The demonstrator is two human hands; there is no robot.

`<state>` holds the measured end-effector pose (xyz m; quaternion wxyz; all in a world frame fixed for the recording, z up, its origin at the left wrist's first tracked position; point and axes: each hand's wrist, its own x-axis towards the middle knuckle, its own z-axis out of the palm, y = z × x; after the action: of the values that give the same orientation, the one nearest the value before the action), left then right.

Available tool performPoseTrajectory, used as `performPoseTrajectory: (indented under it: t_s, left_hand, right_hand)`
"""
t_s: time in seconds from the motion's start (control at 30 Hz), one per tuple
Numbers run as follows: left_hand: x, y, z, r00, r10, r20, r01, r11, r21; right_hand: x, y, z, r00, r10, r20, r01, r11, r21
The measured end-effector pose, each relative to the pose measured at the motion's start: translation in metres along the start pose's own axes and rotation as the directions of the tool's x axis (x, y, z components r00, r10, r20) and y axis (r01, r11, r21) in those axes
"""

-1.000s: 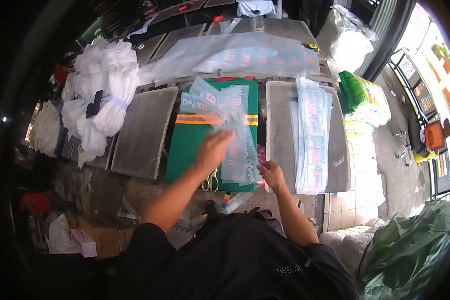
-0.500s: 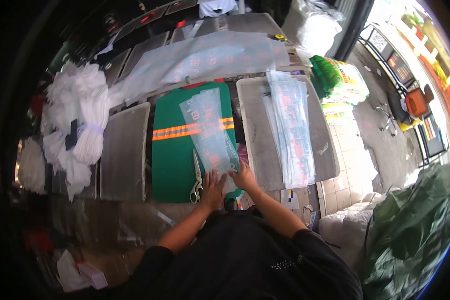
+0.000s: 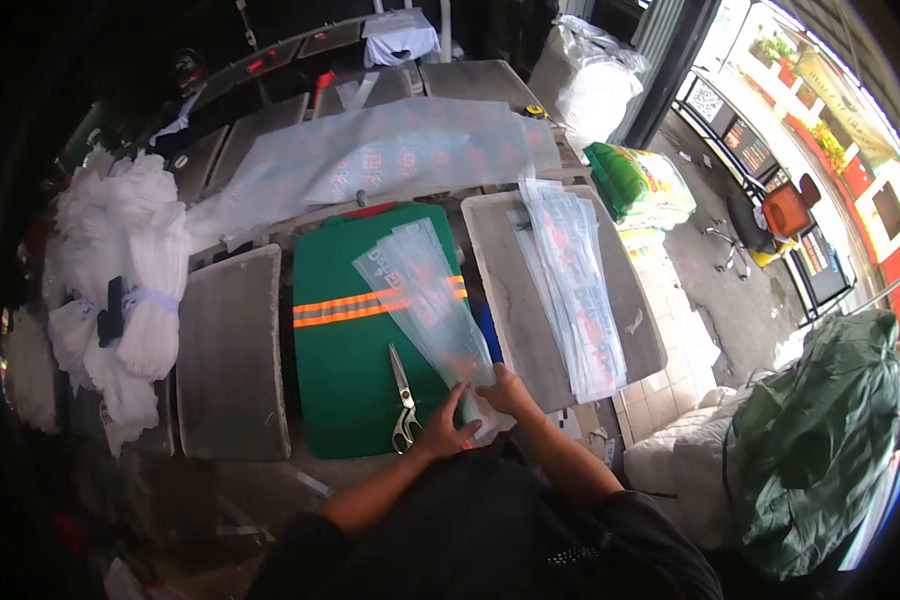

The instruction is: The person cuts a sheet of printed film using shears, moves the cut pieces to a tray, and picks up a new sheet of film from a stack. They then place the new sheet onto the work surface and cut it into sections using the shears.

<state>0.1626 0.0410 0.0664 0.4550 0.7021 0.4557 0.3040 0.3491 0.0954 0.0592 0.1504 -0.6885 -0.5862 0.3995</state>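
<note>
Printed clear plastic strips (image 3: 432, 315) lie fanned on a green panel (image 3: 340, 380) with an orange-and-grey reflective stripe. My left hand (image 3: 446, 430) curls around the near end of these strips, thumb and fingers on either side of the plastic. On the right edge of the same end, my right hand (image 3: 510, 393) grips with its fingers bent; its fingertips are partly hidden. Gold-handled scissors (image 3: 404, 400) rest on the green panel, blades pointing away, just left of my left hand.
More printed strips (image 3: 575, 290) lie on a grey panel (image 3: 635, 325) to the right. A long plastic sheet (image 3: 370, 155) spreads across the back. White bundled fabric (image 3: 120, 290) hangs at the left. Green-and-white sacks (image 3: 640, 185) and a dark green bag (image 3: 820, 440) stand at the right.
The near end of the strips has come toward my body and right, with both hands. My left hand has gone from lying flat on the strips to curling around their end. The view has shifted.
</note>
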Motion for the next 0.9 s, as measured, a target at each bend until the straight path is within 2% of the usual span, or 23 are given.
performPoseTrajectory:
  t_s: [0.03,0.07,0.1,0.17,0.23,0.3,0.37,0.43,0.5,0.53,0.63,0.67,0.7,0.77,0.8,0.87,0.9]
  left_hand:
    - [0.002,0.001,-0.004,0.999,-0.039,0.018,0.040,0.997,-0.058]
    - [0.005,-0.003,-0.004,1.000,-0.002,-0.009,0.002,1.000,-0.002]
    - [0.011,-0.006,-0.004,1.000,0.005,-0.008,-0.005,1.000,-0.006]
    - [0.021,-0.013,-0.003,0.989,-0.101,-0.103,0.090,0.990,-0.112]
    - [0.041,-0.009,-0.013,0.985,-0.112,-0.135,0.105,0.993,-0.053]
    - [0.071,-0.014,-0.020,0.957,-0.045,-0.287,0.055,0.998,0.028]
    - [0.101,-0.014,-0.028,0.948,-0.066,-0.310,0.075,0.997,0.017]
    - [0.127,-0.014,-0.025,0.933,-0.092,-0.347,0.103,0.995,0.014]
    - [0.150,-0.015,-0.022,0.942,-0.090,-0.323,0.080,0.996,-0.045]
    - [0.161,-0.016,-0.014,0.942,-0.100,-0.320,0.083,0.994,-0.065]
    - [0.199,-0.008,0.013,0.977,-0.173,-0.125,0.162,0.983,-0.091]
    - [0.215,0.015,0.017,0.985,-0.152,-0.078,0.150,0.988,-0.025]
    - [0.234,0.014,0.030,0.992,0.074,-0.103,-0.065,0.994,0.085]
    - [0.271,0.027,0.048,0.989,0.151,-0.008,-0.146,0.969,0.200]
    - [0.288,0.030,0.060,0.990,0.141,-0.009,-0.136,0.971,0.198]
    - [0.321,0.033,0.085,0.966,0.257,0.012,-0.244,0.903,0.353]
    - [0.336,0.040,0.094,0.967,0.254,0.011,-0.242,0.906,0.347]
  right_hand:
    - [0.000,-0.002,-0.002,0.998,-0.062,-0.008,0.062,0.998,-0.004]
    - [0.006,-0.005,-0.007,0.991,-0.133,-0.018,0.132,0.991,-0.007]
    - [0.015,-0.008,-0.018,0.991,-0.131,-0.024,0.131,0.991,-0.012]
    - [0.035,-0.007,-0.049,0.992,-0.125,-0.021,0.125,0.992,0.008]
    - [0.041,-0.015,-0.097,0.988,-0.049,-0.146,0.057,0.997,0.048]
    - [0.040,-0.010,-0.149,0.969,-0.054,-0.242,0.047,0.998,-0.033]
    - [0.038,0.023,-0.193,0.975,-0.069,-0.209,0.109,0.976,0.187]
    - [0.042,0.082,-0.213,0.984,-0.059,-0.170,0.150,0.794,0.590]
    - [0.028,0.109,-0.235,0.983,0.138,-0.117,-0.037,0.786,0.617]
    - [0.021,0.122,-0.239,0.988,0.137,-0.069,-0.057,0.745,0.665]
    - [0.010,0.159,-0.231,0.989,0.145,0.035,-0.122,0.649,0.751]
    - [0.011,0.163,-0.223,0.979,0.201,0.029,-0.146,0.598,0.788]
    - [0.013,0.170,-0.220,0.971,0.229,0.072,-0.190,0.553,0.811]
    - [0.021,0.189,-0.211,0.974,0.202,0.103,-0.192,0.496,0.847]
    - [0.023,0.190,-0.214,0.972,0.206,0.112,-0.202,0.495,0.845]
    - [0.023,0.183,-0.222,0.968,0.207,0.139,-0.234,0.558,0.796]
    - [0.025,0.180,-0.224,0.967,0.213,0.141,-0.239,0.561,0.793]
